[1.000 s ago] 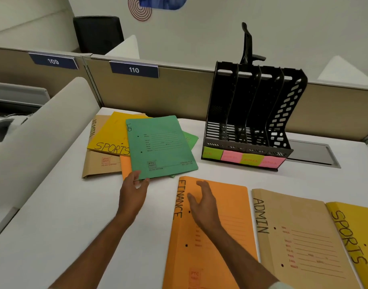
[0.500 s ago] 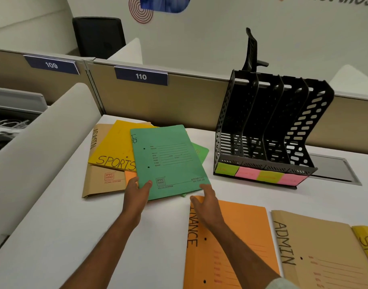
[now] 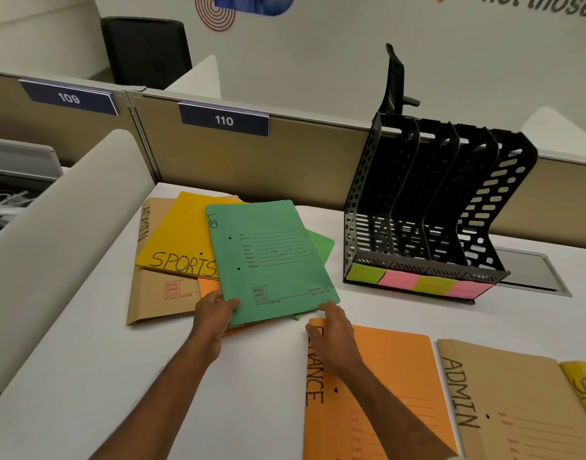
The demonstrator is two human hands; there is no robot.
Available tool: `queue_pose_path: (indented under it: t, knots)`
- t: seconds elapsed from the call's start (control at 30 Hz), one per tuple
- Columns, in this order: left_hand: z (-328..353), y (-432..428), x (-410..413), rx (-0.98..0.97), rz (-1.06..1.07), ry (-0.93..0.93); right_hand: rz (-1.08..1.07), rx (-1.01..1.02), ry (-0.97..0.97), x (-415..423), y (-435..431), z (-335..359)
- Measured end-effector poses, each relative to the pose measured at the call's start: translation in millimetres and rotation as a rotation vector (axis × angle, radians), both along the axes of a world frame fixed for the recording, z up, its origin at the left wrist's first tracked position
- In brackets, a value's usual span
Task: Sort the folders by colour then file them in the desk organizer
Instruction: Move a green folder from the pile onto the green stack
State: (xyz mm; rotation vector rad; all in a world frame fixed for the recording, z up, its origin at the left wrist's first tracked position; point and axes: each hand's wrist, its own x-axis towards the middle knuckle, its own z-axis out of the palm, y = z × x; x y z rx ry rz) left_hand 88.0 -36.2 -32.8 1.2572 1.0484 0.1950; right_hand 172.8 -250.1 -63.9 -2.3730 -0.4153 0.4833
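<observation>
The green folder (image 3: pixel 271 260) sits on top of a messy pile at the back left of the white table (image 3: pixel 85 376). Its near edge is lifted a little. The left hand (image 3: pixel 215 313) grips the near left corner, thumb on top and fingers curled under. The right hand (image 3: pixel 331 327) reaches the near right corner with its fingers stretched out; I cannot tell if they hold it or only touch it.

"HR" is written by hand on the folder's top left corner. Printed low down are "PTC", "FILING SYSTEM" and "SPRING FILE".

Under it lie a yellow folder (image 3: pixel 182 234) marked "SPORTS", a brown folder (image 3: pixel 155 293) marked "ADMIN" with a red "PTC" stamp, a bit of an orange sheet (image 3: pixel 206 285), and a lighter green corner (image 3: pixel 321 244) sticking out on the right.

A strip of white table shows between the pile and the black desk organizer (image 3: pixel 434 207), which stands upright to the right. It has four slots. Sticky notes (image 3: pixel 414 282) run along its front: green, pink, green, pink. Their writing is too small to read.

Nearer to the person, an orange FINANCE folder (image 3: pixel 384 376) lies flat under the right arm. Next to it lies a second ADMIN folder (image 3: pixel 517 410), then a yellow edge (image 3: pixel 583 386) cut off by the picture.

Blue signs on the wall behind read "109" (image 3: pixel 69 98) and "110" (image 3: pixel 224 120).
</observation>
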Motion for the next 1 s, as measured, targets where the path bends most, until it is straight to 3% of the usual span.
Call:
queue_pose_path:
  t: [0.43,0.57,0.87,1.0]
  knots:
    - [22,9,-63,-0.058,-0.056,-0.1,-0.195,0.309,-0.027,-25,-17,31]
    - [20,4,-107,-0.075,-0.109,-0.098,-0.255,0.352,0.057,-40,-37,42]
    - [25,-47,-201,-0.118,-0.258,-0.126,-0.336,0.501,0.435,-102,-99,60]
    - [31,-78,-236,-0.129,-0.322,-0.121,-0.358,0.556,0.487,-137,-123,62]
